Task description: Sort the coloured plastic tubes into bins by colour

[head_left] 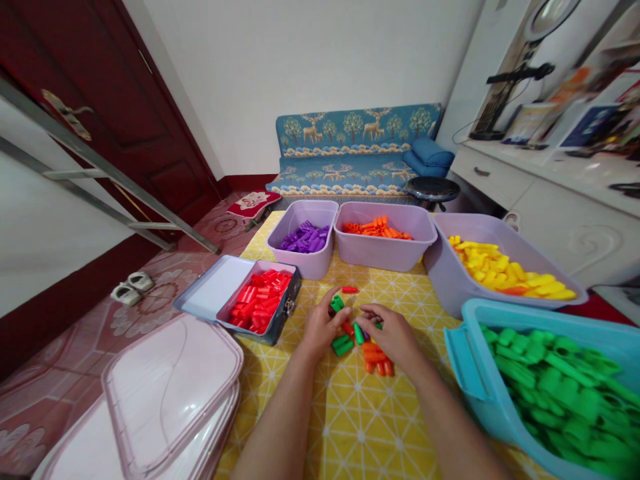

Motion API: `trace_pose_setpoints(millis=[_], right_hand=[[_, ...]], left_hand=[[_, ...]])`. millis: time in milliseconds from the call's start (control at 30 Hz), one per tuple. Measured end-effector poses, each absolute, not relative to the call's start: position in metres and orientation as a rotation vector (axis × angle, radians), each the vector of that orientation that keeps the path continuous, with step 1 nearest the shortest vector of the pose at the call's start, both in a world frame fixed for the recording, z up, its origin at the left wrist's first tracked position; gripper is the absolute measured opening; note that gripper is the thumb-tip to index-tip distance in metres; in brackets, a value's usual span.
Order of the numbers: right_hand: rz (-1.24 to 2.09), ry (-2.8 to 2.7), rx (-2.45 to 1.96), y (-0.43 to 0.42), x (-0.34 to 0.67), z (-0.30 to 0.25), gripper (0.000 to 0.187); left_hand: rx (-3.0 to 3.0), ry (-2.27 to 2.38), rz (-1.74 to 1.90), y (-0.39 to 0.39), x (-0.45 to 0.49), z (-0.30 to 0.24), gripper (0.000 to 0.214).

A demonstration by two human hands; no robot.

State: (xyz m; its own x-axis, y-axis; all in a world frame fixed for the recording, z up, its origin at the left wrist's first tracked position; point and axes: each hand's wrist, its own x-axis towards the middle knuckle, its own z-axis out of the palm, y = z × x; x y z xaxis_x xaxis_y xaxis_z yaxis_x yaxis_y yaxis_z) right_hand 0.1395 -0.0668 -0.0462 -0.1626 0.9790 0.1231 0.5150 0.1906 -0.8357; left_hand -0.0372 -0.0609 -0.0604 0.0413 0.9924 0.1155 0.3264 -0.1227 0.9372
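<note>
My left hand [320, 323] is closed around a green plastic tube [337, 303], held between thumb and fingers. My right hand [395, 330] curls over a small pile, its thumb and fingertips at another green tube [359, 333] standing at a tilt; part of the grip is hidden. Under and between my hands lie a pair of green tubes [343, 345] and several orange tubes [379, 360] side by side. A single red tube [350, 290] rests just beyond my fingers. Bits of purple and yellow show beneath my right hand, mostly covered.
Around the yellow patterned tablecloth [360, 427] stand bins: purple pieces [306, 237], orange pieces [377, 228], yellow pieces [505, 267], and a turquoise bin [470, 363] of green ones. An open tin [295, 293] holds red pieces. Stacked lids [175, 387] lie left.
</note>
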Motion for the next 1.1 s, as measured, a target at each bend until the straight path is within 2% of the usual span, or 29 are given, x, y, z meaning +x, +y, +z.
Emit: trace_pose_setpoints(millis=[167, 333, 433, 767, 933, 1100], right_hand=[[0.721, -2.097, -1.392, -0.072, 0.155, -0.036, 0.039], [0.531, -2.171, -1.457, -0.078, 0.14, -0.039, 0.03], [0.435, -2.164, -1.515, -0.076, 0.129, -0.045, 0.016], [0.596, -1.789, -1.423, -0.071, 0.128, -0.052, 0.011], [0.791, -1.565, -1.317, -0.07, 0.128, -0.052, 0.024], [0.885, -1.528, -1.256, -0.071, 0.121, -0.049, 0.029]], left_hand=[[1.499, 1.372, 1.231, -0.06, -0.038, -0.06, 0.064], [1.561, 1.328, 1.155, -0.057, -0.038, -0.065, 0.042], [1.611, 1.322, 1.105, -0.057, -0.038, -0.067, 0.035], [1.595, 1.314, 1.079, -0.061, -0.038, -0.058, 0.041], [1.588, 1.324, 1.121, -0.062, -0.036, -0.054, 0.036], [1.569, 1.221, 1.229, -0.064, -0.031, -0.054, 0.03]])
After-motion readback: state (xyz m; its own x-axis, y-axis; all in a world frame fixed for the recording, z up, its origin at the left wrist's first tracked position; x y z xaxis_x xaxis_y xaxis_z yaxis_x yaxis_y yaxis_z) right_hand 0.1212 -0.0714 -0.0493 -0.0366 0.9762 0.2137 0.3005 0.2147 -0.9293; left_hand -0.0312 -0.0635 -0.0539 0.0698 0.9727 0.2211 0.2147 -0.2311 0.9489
